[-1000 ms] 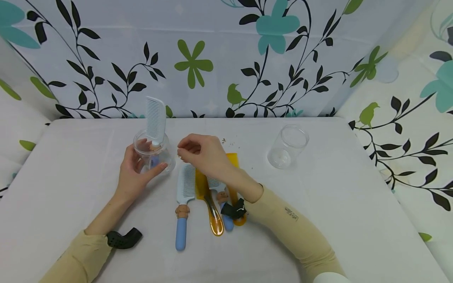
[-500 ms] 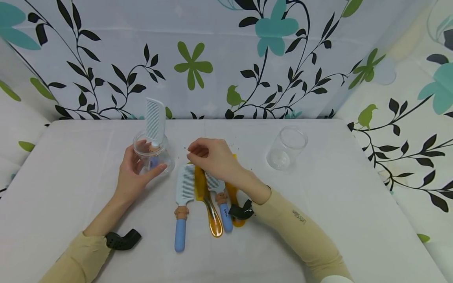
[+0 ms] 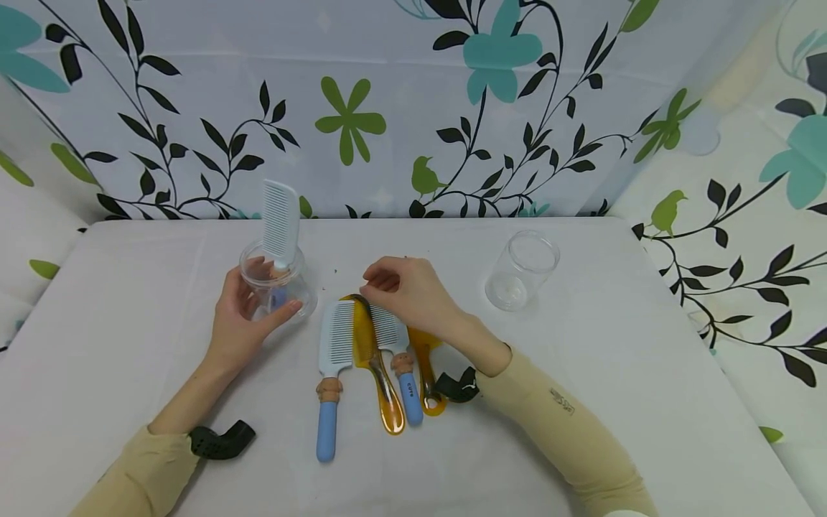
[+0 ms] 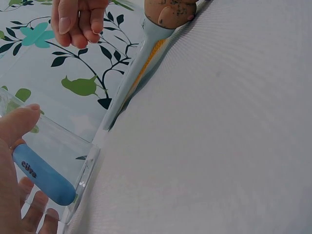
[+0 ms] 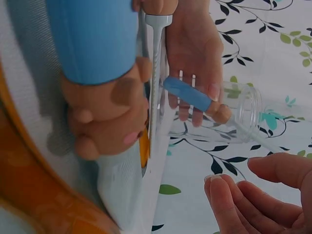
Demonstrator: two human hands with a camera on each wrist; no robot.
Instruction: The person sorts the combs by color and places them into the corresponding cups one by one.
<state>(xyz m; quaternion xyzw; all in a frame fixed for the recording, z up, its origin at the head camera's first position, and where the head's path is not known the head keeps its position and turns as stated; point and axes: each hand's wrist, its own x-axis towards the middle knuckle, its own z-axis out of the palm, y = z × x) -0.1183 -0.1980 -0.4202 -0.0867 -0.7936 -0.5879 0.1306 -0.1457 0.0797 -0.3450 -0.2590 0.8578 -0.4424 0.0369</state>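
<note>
Centre of the frame, on the tabletop [image 3: 581,373]: four combs side by side, two blue-handled, two amber.
Left hand [image 3: 242,316]: my fingers wrap the clear jar [image 3: 274,283], left of centre; one white comb [image 3: 281,226] stands in it, handle down.
Right hand [image 3: 410,294]: my fingers are loosely curled and narrow, holding nothing, just above the right-hand blue comb [image 3: 394,352].
Empty jar [image 3: 520,271]: right of centre, well apart.
Risk: I judge the tall comb makes the jar top-heavy; slackening my grip could tip it.
Risk: the combs lie touching, so lifting one may drag its neighbour.
</note>
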